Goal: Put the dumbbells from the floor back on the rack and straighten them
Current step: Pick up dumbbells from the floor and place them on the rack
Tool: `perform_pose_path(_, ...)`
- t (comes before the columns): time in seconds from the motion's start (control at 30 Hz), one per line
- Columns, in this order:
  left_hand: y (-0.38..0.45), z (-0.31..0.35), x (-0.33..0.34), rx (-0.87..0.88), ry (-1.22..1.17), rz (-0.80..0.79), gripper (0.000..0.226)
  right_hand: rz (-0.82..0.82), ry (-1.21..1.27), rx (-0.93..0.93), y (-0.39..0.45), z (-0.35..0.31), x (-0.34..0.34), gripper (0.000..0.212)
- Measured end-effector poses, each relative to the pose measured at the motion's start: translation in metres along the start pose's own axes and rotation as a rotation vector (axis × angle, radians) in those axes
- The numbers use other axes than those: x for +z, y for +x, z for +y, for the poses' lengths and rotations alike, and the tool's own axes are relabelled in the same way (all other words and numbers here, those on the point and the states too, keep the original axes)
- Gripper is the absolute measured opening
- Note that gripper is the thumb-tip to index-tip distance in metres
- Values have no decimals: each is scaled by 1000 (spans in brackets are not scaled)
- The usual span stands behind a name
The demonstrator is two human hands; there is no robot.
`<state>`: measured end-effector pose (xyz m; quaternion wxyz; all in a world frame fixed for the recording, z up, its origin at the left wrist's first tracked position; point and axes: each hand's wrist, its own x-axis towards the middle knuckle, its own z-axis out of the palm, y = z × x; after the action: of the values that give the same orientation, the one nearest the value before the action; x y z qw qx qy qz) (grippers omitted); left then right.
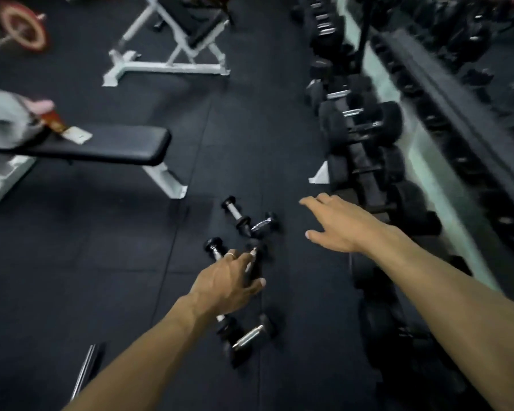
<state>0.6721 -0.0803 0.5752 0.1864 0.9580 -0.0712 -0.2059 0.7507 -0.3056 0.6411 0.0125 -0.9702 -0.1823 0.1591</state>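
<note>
Reaching down for dumbbells scattered on the gym floor

Spreading over a chrome dumbbell handle, the left hand (229,284) has its grip loose, the fingers (244,259) only draped across the bar and not curled round it. That dumbbell (212,247) lies on the black rubber floor (101,262) with its far head just beyond the knuckles. The right hand (336,223) hovers wide open, palm down, holding nothing, further right and well apart. Between and beyond the hands, two small dumbbells (235,213) lie touching in a V. Another dumbbell (250,338) lies nearer, below the left wrist. At right runs the rack (368,167), loaded with blurred dark dumbbells. Far left stands a black padded bench (101,143).
</note>
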Motion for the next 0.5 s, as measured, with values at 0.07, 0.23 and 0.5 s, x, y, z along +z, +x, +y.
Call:
perform_pose_path(0.07, -2, -31, 6, -65, -28, -29, 51, -46, 4, -49, 28, -23, 16, 65)
perform_pose_path(0.23, 13, -91, 46, -223, -112, -95, 57, -160, 24, -175, 101, -57, 72, 62)
perform_pose_path(0.5, 82, -176, 166, -453, -275, -166, 55, -405, 25, -326, 228, -82, 233, 67)
